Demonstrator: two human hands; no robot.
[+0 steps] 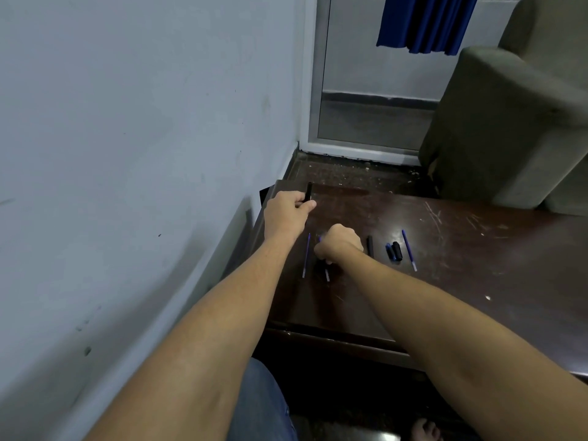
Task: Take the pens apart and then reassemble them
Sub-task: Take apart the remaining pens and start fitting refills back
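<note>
Above the table, left hand grips barrel, right hand refill.

Worktop: dark wood, glossy varnish, scratched toward far right edge. Pen barrels: black plastic, smooth, matt. Refills: thin translucent blue plastic. Armchair: grey cloth, matt. Curtain: blue cloth. Wall: matt paint, scuffed.

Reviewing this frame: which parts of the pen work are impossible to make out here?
1. Head view: middle of the blue refill, hidden by the right hand gripping it.
2. Head view: lower end of the black barrel, covered by the left hand holding it.
3. Head view: the dark caps, too small and dim to count.
</note>
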